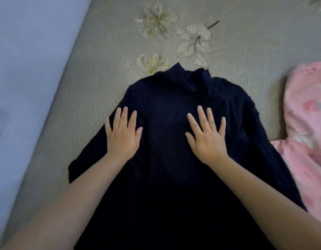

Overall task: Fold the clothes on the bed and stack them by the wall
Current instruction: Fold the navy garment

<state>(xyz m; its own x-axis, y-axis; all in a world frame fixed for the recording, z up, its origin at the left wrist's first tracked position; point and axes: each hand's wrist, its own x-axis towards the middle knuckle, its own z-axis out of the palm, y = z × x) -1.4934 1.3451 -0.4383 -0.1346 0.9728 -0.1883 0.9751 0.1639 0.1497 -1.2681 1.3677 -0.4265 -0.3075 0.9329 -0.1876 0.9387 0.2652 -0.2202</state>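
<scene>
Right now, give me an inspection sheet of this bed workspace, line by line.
Surface: grey-beige ribbed bedspread with embroidered white flowers.
Job's things: dark navy high-neck knit top spread flat, neck pointing away, not yet folded; pink patterned garment bunched at its right.
Clutter: nothing seen.
Grippers: left hand and right hand press flat on the top, fingers straight.
Cables: nothing seen.
Surroundings: pale blue wall along the bed's left edge.
</scene>
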